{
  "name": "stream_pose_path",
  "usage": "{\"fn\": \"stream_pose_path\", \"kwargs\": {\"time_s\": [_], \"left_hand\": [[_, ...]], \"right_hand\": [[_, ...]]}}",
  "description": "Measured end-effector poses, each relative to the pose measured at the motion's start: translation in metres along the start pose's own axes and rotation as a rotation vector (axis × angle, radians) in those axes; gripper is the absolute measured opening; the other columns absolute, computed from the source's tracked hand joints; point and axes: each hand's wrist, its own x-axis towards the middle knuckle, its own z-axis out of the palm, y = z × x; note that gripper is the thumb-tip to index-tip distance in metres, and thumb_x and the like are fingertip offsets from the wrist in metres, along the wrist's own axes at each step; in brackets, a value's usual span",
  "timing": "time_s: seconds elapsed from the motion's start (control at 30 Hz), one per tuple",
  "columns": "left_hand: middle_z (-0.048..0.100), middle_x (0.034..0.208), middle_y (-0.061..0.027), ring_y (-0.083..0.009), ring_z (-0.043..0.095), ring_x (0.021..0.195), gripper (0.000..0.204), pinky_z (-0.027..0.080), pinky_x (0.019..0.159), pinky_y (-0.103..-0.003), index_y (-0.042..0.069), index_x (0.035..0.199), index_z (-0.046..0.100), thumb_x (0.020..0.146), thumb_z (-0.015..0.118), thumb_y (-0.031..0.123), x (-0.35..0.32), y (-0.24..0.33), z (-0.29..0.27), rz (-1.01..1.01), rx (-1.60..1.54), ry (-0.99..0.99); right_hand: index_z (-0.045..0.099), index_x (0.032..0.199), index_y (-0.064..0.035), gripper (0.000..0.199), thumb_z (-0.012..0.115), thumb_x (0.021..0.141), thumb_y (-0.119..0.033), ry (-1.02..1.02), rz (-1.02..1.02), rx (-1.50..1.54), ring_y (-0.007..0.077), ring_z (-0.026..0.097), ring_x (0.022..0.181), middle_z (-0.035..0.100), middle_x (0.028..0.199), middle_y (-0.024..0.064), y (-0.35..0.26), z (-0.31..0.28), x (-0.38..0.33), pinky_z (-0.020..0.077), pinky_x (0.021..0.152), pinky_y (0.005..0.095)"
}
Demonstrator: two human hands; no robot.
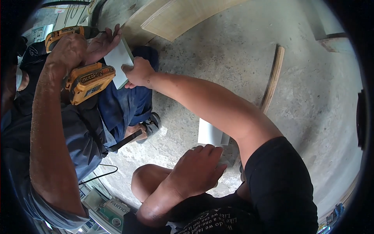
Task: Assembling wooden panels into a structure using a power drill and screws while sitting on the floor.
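My right hand point(137, 72) reaches far forward and grips the near edge of a small white panel point(118, 58). A co-worker in dark blue clothes steadies the panel's far side with one hand point(102, 42). The co-worker's other hand point(67, 50) holds a yellow and black cordless drill point(89, 80) next to the panel. My left hand point(198, 168) rests with loose fingers over my bent knee point(145, 177) and holds nothing.
Concrete floor all round. A white board piece point(210, 134) lies on it under my right arm. Plywood sheets point(183, 15) lie at the top and a thin curved wood strip point(273, 76) at the right. The co-worker's sandalled foot point(151, 124) is near the middle.
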Motion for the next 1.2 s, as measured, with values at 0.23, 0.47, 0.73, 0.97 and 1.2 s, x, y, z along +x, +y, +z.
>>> {"fn": "stream_pose_path", "kwargs": {"time_s": [0.23, 0.47, 0.73, 0.97, 1.2], "left_hand": [[0.065, 0.101, -0.0194, -0.0361, 0.067, 0.093, 0.037, 0.055, 0.082, -0.045, -0.002, 0.116, 0.057, 0.097, 0.064, 0.029, 0.008, -0.001, -0.012, 0.001, -0.013, -0.012], [0.065, 0.102, -0.0196, -0.0356, 0.067, 0.093, 0.037, 0.055, 0.08, -0.045, -0.002, 0.116, 0.056, 0.098, 0.064, 0.03, 0.009, -0.004, -0.015, -0.001, -0.007, -0.033], [0.064, 0.102, -0.0199, -0.0362, 0.067, 0.093, 0.037, 0.055, 0.08, -0.045, -0.001, 0.115, 0.056, 0.098, 0.064, 0.03, 0.011, -0.004, -0.019, -0.013, -0.027, -0.041], [0.064, 0.104, -0.0204, -0.0368, 0.067, 0.094, 0.036, 0.054, 0.081, -0.046, -0.001, 0.114, 0.056, 0.098, 0.064, 0.03, 0.014, -0.001, -0.026, -0.048, -0.036, -0.093], [0.064, 0.104, -0.0201, -0.0365, 0.066, 0.096, 0.037, 0.054, 0.082, -0.046, -0.002, 0.117, 0.057, 0.098, 0.063, 0.03, 0.016, -0.001, -0.027, -0.043, -0.055, -0.106]], "right_hand": [[0.055, 0.116, 0.0189, 0.043, 0.063, 0.102, -0.021, -0.011, 0.029, 0.015, 0.0282, 0.078, 0.07, 0.074, 0.098, 0.027, -0.004, -0.004, 0.008, 0.0658, 0.057, 0.0324], [0.055, 0.116, 0.0184, 0.042, 0.062, 0.102, -0.021, -0.007, 0.044, 0.016, 0.0288, 0.078, 0.07, 0.074, 0.098, 0.027, -0.005, -0.005, 0.012, 0.0659, 0.057, 0.0323], [0.055, 0.116, 0.0177, 0.042, 0.062, 0.102, -0.021, -0.012, 0.045, 0.055, 0.0282, 0.078, 0.071, 0.073, 0.1, 0.0278, -0.005, -0.008, 0.016, 0.0661, 0.057, 0.0326], [0.054, 0.117, 0.0188, 0.043, 0.063, 0.102, -0.02, 0.014, 0.06, 0.051, 0.0278, 0.078, 0.071, 0.073, 0.102, 0.028, -0.007, -0.006, 0.019, 0.066, 0.057, 0.0327], [0.053, 0.118, 0.0204, 0.045, 0.062, 0.102, -0.021, -0.014, 0.055, 0.05, 0.0289, 0.078, 0.07, 0.072, 0.104, 0.0293, -0.007, -0.009, 0.021, 0.0662, 0.058, 0.0333]]}}
